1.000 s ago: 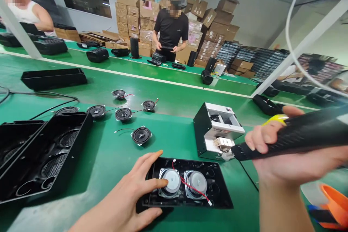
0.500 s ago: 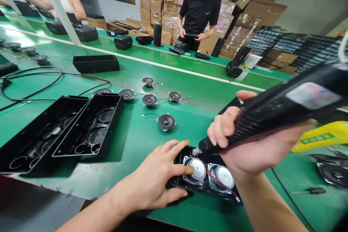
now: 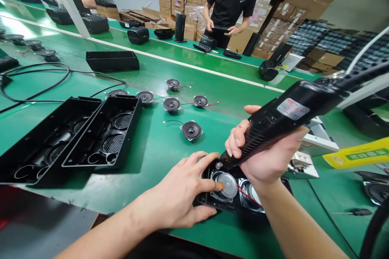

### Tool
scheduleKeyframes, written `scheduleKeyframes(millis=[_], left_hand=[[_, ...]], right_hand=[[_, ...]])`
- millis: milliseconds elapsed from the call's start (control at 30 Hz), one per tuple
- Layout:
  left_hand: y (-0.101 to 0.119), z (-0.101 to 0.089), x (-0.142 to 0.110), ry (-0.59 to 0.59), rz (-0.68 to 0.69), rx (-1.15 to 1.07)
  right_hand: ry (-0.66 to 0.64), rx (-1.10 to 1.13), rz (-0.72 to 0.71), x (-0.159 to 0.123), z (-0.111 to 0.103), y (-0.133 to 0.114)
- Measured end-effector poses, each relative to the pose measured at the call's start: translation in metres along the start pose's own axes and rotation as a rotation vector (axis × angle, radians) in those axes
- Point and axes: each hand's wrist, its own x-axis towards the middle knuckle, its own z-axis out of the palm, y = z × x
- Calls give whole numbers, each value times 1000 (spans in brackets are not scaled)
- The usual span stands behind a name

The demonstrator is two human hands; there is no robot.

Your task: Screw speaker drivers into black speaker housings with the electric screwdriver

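Note:
My left hand holds the left end of a black speaker panel, thumb along its near edge and other fingers at the far side. One finger presses on the round silver back of a speaker driver seated in the panel. A second speaker driver, with red wires across it, is partly covered by my right forearm. My right hand is wrapped around a black electric screwdriver, tilted down to the left. Its tip is at the panel's far left corner, beside my left fingertips; the exact contact point is hidden.
Two open black speaker boxes lie at left. Several loose speakers with wires sit beyond the panel. A white-and-black machine, a yellow packet and a small screwdriver are at right. A co-worker stands across the bench.
My right hand has brought the electric screwdriver left and down from beside the machine to the panel's corner. My left hand stays on the panel. The view has turned right-to-left.

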Motion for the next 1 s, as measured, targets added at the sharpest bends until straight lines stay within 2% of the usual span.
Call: scheduleKeyframes(millis=[467, 667, 1000], left_hand=[[-2, 2, -2, 48, 18, -2], [2, 0, -1, 50, 13, 32], [3, -1, -1, 88, 21, 44]], right_hand=[[-34, -11, 2, -1, 2, 8], [-96, -6, 44, -3, 0, 12], [-125, 36, 73, -8, 0, 16]])
